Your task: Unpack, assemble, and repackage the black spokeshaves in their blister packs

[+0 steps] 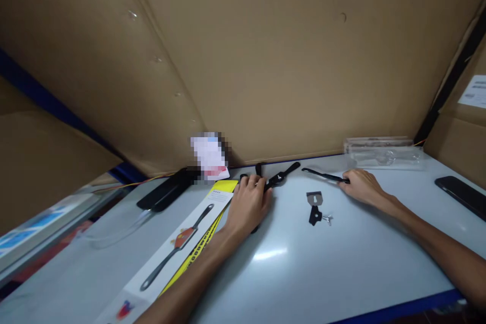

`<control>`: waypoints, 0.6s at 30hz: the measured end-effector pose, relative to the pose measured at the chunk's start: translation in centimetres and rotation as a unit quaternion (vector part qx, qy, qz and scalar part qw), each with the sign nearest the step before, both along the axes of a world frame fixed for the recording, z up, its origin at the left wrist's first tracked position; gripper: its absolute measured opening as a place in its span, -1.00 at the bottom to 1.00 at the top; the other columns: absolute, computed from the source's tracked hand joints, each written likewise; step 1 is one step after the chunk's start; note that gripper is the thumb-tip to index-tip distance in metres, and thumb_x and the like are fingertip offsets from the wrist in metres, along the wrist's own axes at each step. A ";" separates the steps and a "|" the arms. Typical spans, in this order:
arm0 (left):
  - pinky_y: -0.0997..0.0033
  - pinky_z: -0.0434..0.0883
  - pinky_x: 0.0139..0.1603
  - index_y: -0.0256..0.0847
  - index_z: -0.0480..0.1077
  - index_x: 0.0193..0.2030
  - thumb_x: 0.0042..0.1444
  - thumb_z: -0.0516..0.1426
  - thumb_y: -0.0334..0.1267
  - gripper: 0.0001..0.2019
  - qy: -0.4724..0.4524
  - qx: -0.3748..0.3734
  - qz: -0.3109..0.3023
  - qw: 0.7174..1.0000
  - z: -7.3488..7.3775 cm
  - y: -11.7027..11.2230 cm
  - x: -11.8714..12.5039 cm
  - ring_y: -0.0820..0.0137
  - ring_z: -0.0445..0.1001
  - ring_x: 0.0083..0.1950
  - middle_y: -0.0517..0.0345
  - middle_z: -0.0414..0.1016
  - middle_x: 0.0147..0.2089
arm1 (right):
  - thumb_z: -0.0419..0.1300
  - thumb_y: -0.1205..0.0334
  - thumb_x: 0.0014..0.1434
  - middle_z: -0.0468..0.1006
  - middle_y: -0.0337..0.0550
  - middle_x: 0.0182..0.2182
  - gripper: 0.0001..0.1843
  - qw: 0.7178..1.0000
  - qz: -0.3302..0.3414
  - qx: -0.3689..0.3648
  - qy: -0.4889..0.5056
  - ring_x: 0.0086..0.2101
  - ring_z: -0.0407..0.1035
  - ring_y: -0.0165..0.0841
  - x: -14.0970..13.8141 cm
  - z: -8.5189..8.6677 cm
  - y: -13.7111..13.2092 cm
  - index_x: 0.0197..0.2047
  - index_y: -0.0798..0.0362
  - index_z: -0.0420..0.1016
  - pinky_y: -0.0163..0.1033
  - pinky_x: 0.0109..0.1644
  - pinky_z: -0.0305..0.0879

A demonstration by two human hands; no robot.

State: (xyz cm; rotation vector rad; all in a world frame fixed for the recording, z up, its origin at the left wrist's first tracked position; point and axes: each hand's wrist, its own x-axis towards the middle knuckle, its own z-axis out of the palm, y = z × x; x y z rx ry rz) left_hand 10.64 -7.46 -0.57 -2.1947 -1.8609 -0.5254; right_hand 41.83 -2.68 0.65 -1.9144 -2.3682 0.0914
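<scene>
My right hand (362, 187) is closed on one end of a black spokeshave body (324, 174), whose other end points left above the tabletop. In front of it lie a steel blade (315, 198), a black cap plate (315, 215) and a small silver wing screw (327, 219). My left hand (250, 197) has its fingers curled over dark tools at the table's middle, and its palm hides part of them. Beside those fingers, another black spokeshave (281, 177) reaches out to the right. A printed box (182, 243) picturing a spokeshave lies under my left forearm.
Clear plastic trays (385, 154) are stacked at the back right. A black flat object (461, 192) rests at the right edge, and long black pieces (167, 195) lie at the left. A blurred phone-like item (210, 157) leans on the cardboard wall (273, 61) behind the table.
</scene>
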 end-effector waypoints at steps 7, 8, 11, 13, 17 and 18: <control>0.01 0.33 0.01 -0.30 0.57 -0.05 0.34 -0.07 -0.19 -0.59 0.087 -0.027 0.036 0.995 0.1 0.6 -0.9 -0.02 0.31 0.04 -0.25 0.46 -0.01 | -0.04 -0.02 0.43 0.63 0.09 -0.23 -0.58 0.998 0.008 0.043 -0.039 -0.22 0.54 -0.12 0.5 -0.7 0.1 -0.01 0.13 0.46 -0.21 -0.26 0.17; 0.03 0.33 0.02 -0.30 0.58 -0.04 0.34 -0.07 -0.19 -0.59 0.092 -0.028 0.034 0.995 0.1 0.7 -1.0 -0.01 0.30 0.03 -0.24 0.46 -0.01 | -0.03 0.02 0.44 0.63 0.08 -0.25 -0.61 0.998 0.011 0.049 -0.046 -0.23 0.54 -0.11 0.3 -0.8 -0.1 0.02 0.14 0.44 -0.20 -0.25 0.18; 0.06 0.32 0.02 -0.28 0.57 -0.02 0.32 -0.05 -0.18 -0.61 0.105 -0.032 0.032 0.993 0.0 1.1 -1.1 0.00 0.31 0.02 -0.22 0.46 -0.01 | -0.01 0.12 0.43 0.61 0.11 -0.24 -0.68 0.996 0.000 0.060 -0.060 -0.25 0.53 -0.10 -0.2 -0.9 -0.4 0.03 0.16 0.42 -0.17 -0.23 0.21; 0.07 0.32 0.01 -0.25 0.55 0.01 0.31 -0.04 -0.19 -0.62 0.112 -0.038 0.029 0.993 -0.1 1.1 -1.0 0.00 0.32 0.03 -0.20 0.46 0.00 | -0.02 0.20 0.42 0.58 0.21 -0.14 -0.70 0.995 -0.010 0.076 -0.070 -0.17 0.50 -0.07 -0.4 -1.0 -0.4 0.02 0.19 0.44 -0.14 -0.18 0.23; 0.04 0.30 0.04 -0.32 0.51 0.05 0.28 -0.03 -0.29 -0.64 0.085 -0.075 0.021 0.993 0.2 0.8 -0.3 -0.04 0.32 0.08 -0.25 0.46 0.03 | -0.02 0.31 0.39 0.52 0.30 -0.05 -0.70 0.990 -0.001 0.113 -0.089 0.02 0.35 0.02 -0.2 -0.8 -0.3 -0.05 0.24 0.51 -0.03 -0.01 0.18; 0.03 0.29 0.04 -0.34 0.50 0.05 0.26 -0.02 -0.30 -0.65 0.076 -0.083 0.020 0.993 0.3 0.6 -0.1 -0.05 0.32 0.09 -0.26 0.46 0.04 | -0.02 0.31 0.39 0.52 0.28 -0.05 -0.69 0.989 0.004 0.120 -0.092 0.03 0.33 0.02 -0.2 -0.7 -0.2 -0.06 0.24 0.52 -0.01 0.03 0.16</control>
